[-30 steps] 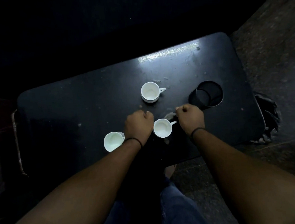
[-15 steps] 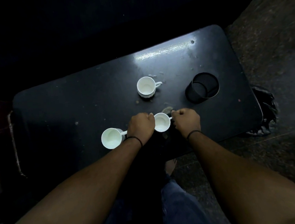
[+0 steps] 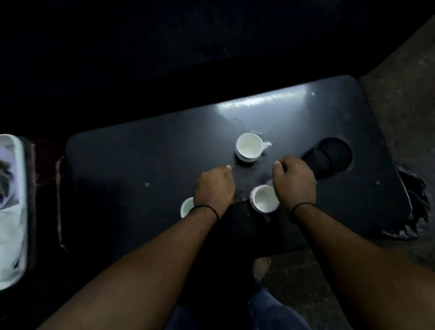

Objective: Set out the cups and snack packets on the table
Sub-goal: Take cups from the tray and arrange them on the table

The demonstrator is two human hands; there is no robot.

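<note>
Both hands hover loosely curled, holding nothing: left hand [image 3: 214,188] partly hides one small white ceramic cup [image 3: 186,207], right hand [image 3: 294,181] overlaps another [image 3: 263,199] near the dark table [image 3: 138,166] edge (easily knocked off). No snack packets visible.

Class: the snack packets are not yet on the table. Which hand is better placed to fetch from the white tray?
Probably the left hand. The white tray lies off the table's left end, on that hand's side; the right hand would have to cross over the cups.
</note>
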